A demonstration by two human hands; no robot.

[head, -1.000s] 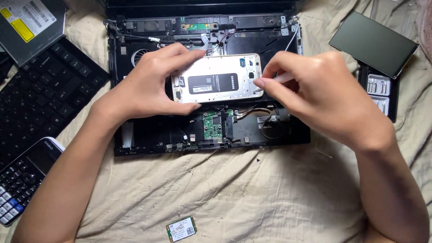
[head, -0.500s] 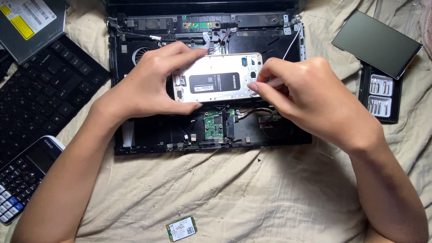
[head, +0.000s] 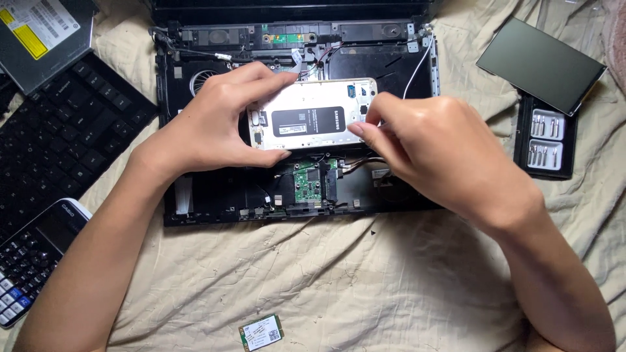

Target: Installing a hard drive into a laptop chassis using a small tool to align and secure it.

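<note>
Head view: left hand (head: 208, 127) grips phone (head: 310, 120); right hand (head: 437, 150) hides its right edge (pinching, apparently).

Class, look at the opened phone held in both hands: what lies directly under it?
Under the phone lies the opened laptop base, with a green circuit board and wires showing below its edge. What sits directly beneath is covered by the phone and both hands.

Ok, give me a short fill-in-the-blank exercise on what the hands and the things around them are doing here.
1. The left hand grips an opened ____ with its back cover off.
2. The right hand touches the phone's ____ end.
3. Under both hands lies an opened black ____ on the cloth.
4. The calculator lies at the picture's lower ____ edge.

Missing words: phone; right; laptop; left
</note>
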